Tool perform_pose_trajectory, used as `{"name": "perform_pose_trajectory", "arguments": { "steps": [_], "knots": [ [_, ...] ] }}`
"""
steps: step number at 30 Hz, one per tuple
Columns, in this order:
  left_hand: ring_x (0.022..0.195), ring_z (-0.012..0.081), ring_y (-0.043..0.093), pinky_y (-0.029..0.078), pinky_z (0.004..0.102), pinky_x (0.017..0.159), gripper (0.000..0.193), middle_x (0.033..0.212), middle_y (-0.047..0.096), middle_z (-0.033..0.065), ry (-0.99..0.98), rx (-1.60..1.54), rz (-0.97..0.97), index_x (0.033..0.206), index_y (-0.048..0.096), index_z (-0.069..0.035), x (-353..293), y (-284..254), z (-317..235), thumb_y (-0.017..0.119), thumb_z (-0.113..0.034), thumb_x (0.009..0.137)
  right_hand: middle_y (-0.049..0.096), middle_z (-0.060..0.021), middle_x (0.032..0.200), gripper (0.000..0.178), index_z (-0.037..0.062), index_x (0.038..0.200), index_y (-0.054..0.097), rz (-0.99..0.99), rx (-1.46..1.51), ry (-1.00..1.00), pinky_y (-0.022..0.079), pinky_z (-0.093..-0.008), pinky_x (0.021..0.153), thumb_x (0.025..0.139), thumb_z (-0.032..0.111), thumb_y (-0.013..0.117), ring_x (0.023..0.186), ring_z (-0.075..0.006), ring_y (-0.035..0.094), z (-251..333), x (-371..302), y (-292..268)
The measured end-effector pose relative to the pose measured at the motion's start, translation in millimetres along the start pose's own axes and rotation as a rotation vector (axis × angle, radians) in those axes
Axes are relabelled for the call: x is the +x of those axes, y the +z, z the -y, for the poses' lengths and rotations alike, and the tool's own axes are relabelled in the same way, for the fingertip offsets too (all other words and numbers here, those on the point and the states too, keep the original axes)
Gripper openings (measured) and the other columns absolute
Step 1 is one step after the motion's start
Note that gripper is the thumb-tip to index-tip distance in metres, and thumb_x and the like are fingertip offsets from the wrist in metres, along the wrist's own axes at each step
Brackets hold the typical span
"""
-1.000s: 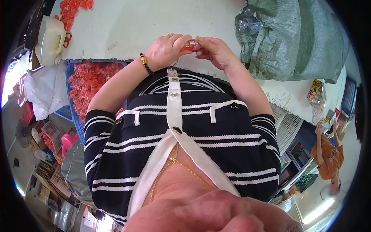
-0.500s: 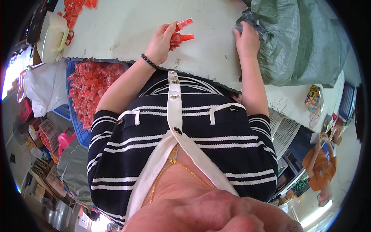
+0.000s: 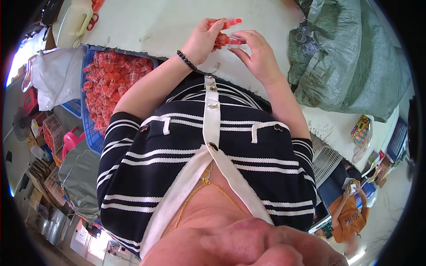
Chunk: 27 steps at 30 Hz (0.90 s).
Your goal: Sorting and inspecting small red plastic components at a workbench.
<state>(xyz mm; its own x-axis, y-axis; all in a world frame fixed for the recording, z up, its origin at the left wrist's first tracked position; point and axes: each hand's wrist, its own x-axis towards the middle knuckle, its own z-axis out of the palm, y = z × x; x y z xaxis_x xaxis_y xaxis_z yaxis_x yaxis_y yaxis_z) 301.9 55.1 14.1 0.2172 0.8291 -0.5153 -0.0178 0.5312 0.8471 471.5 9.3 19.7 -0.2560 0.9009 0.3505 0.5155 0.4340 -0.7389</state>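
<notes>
My left hand [image 3: 202,42] is closed around several small red plastic nozzle pieces [image 3: 219,41]. The upper piece in it, a red-tipped nozzle [image 3: 231,21], carries a clear cover and points right. At the tip of the lower one, my right hand [image 3: 262,55] pinches a clear plastic cap [image 3: 236,41] between thumb and fingers; the cap seems to sit over the red tip. To the right, small clear caps [image 3: 307,41] lie on a green woven sack [image 3: 341,66].
At my left stands a blue basket [image 3: 84,93] heaped with red pieces [image 3: 113,82]. A cream jug [image 3: 73,24] and red-handled scissors [image 3: 92,21] are on the white table [image 3: 168,22] at far left. Someone in an orange shirt [image 3: 350,217] is off to the right.
My right hand has left the clear caps at the sack and moved left to the pieces in my left hand. The view has shifted slightly.
</notes>
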Motion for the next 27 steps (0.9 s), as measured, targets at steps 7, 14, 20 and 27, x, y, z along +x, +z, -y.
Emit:
{"name": "perform_pose_trajectory", "arguments": {
  "steps": [7,14,20,27],
  "knots": [
    [0.065,0.0122,0.057,0.047,0.0257,0.056,0.035,0.08,0.061,0.0064,0.253,0.132,-0.041,0.113,0.05,0.0,5.5,3.8,8.8,0.055,-0.029,0.095,0.063,-0.0104,0.097,0.033,0.0031,0.108,0.058,0.003,0.01,0.007,0.05,-0.0335,0.077,0.078,0.007,0.071,0.086,-0.0241,0.062,-0.5,1.4,8.5],
    [0.078,0.0191,0.065,0.052,0.0304,0.067,0.033,0.091,0.065,0.0133,0.605,0.574,-0.025,0.115,0.05,-0.004,-11.7,-9.9,5.1,0.059,-0.023,0.091,0.063,-0.0076,0.098,0.033,-0.0057,0.111,0.056,0.064,0.727,0.651,0.049,-0.0278,0.072,0.087,0.014,0.065,0.085,-0.0141,0.06,-1.3,-6.1,27.9],
    [0.081,0.0272,0.067,0.053,0.0351,0.074,0.034,0.094,0.065,0.0168,0.529,0.63,-0.042,0.115,0.05,-0.004,-29.2,-38.9,14.0,0.061,-0.022,0.088,0.063,-0.0069,0.1,0.033,-0.0007,0.116,0.055,0.191,0.754,0.865,0.048,-0.0267,0.075,0.089,0.017,0.063,0.083,-0.0129,0.059,-0.3,-16.2,51.9],
    [0.081,0.0181,0.069,0.056,0.028,0.07,0.026,0.101,0.066,0.012,0.326,0.069,-0.402,0.114,0.049,-0.001,-80.9,-141.2,11.1,0.054,-0.016,0.093,0.062,-0.0063,0.106,0.031,0.0027,0.12,0.053,0.201,0.827,0.719,0.048,-0.0227,0.072,0.093,0.017,0.058,0.084,-0.0105,0.058,-4.9,-1.4,66.4]
  ]
}}
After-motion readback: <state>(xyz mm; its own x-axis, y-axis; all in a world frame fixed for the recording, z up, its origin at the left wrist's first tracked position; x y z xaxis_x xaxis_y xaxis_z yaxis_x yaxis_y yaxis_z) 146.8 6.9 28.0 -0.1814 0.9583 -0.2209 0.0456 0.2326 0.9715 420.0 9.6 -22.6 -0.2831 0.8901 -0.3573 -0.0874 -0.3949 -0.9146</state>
